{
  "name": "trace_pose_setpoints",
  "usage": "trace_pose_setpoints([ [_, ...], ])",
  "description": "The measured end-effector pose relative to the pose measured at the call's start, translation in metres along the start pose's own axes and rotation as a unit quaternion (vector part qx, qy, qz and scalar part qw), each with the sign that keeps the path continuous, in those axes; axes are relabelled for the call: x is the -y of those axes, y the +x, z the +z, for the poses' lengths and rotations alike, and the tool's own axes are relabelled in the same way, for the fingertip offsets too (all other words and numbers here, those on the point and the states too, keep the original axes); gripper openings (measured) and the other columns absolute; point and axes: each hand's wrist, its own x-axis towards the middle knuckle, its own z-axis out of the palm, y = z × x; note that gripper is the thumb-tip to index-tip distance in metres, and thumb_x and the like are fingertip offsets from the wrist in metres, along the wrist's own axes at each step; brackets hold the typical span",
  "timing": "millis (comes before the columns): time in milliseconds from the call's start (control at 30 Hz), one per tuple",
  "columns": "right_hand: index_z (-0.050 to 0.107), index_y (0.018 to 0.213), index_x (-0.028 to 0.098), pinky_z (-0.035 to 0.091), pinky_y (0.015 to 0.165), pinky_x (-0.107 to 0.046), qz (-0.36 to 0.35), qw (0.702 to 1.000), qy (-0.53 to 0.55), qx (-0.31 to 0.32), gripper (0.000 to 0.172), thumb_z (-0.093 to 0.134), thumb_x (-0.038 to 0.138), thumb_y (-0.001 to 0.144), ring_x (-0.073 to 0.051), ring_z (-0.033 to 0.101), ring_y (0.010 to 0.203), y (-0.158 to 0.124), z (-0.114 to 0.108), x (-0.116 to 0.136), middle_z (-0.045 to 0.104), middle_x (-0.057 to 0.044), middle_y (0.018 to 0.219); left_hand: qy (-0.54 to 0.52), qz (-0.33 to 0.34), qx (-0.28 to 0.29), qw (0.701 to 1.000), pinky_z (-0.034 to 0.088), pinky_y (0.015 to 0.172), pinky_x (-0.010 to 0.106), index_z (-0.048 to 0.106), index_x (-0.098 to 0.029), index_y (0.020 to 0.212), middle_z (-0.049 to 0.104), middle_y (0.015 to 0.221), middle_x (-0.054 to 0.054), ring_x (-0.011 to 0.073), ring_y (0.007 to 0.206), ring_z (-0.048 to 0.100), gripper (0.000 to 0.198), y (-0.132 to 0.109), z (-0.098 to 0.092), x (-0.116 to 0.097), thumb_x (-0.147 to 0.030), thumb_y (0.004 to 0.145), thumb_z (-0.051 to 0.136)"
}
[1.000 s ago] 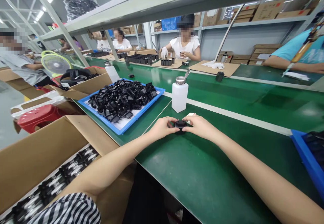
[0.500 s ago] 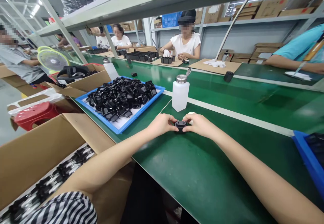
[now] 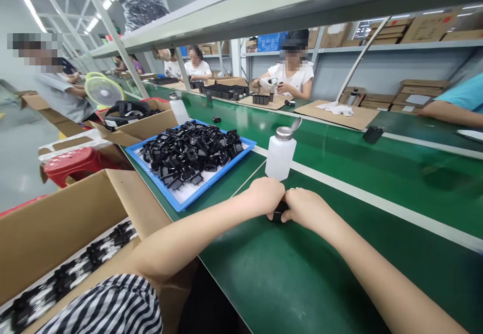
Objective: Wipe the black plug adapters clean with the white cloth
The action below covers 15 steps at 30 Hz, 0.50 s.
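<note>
On the green work surface, a small black plug adapter [image 3: 279, 214] sits between my two hands, mostly covered by them. My left hand [image 3: 266, 195] is closed on its left side, the knuckles raised over the top and hiding the pins. My right hand [image 3: 307, 208] grips the right side, thumb low at the front. Just beyond my hands stands a white plastic bottle [image 3: 279, 157] with its metal lid flipped up. A blue tray [image 3: 196, 200] heaped with similar black plugs [image 3: 192, 150] lies to the left.
At the lower left is an open cardboard box [image 3: 75, 198] holding rows of black and white parts. An overhead shelf [image 3: 264, 4] crosses above the bench [image 3: 302, 278]. Across it, a co-worker [image 3: 290, 72] handles black pieces. A second bottle [image 3: 178, 108] stands behind the tray.
My view has turned a little left, so the scene sits farther right. My left hand has rolled over the top of the plug adapter, whose pins showed before. Both hands stay on it.
</note>
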Motion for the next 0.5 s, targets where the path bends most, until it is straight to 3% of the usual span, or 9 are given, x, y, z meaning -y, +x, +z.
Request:
trace_pose_setpoints([
  [200,0.055,0.052,0.017,0.028,0.036,-0.023,0.012,1.0,0.001,0.021,0.013,0.067,0.02,0.048,-0.018,0.052,0.048,0.005,-0.008,0.0,0.051,-0.002,0.05,-0.012,0.016,-0.027,0.999,0.041,0.05,0.025,0.058,-0.016,0.056,0.055,0.056,0.003,0.0196,0.057,0.054,0.02,-0.005,0.004,0.008,-0.024,0.041,0.069],
  [367,0.058,0.058,0.018,0.033,0.039,-0.022,0.0,0.999,-0.007,0.035,0.012,0.064,0.027,0.052,-0.017,0.052,0.051,0.004,-0.007,0.005,0.055,-0.003,0.056,-0.05,-0.009,-0.109,0.993,0.039,0.054,0.024,0.059,-0.017,0.061,0.057,0.059,0.003,0.0186,0.062,0.054,0.016,-0.011,0.025,0.015,-0.029,0.051,0.061],
  [500,0.059,0.066,0.018,0.037,0.046,-0.024,0.049,0.998,-0.03,0.017,0.022,0.063,0.032,0.05,-0.019,0.053,0.063,-0.017,-0.02,0.006,0.058,-0.004,0.067,-0.089,0.015,-0.115,0.989,0.038,0.059,0.023,0.059,-0.018,0.073,0.06,0.071,0.003,0.0176,0.069,0.054,0.025,-0.019,0.04,0.02,-0.035,0.056,0.053],
])
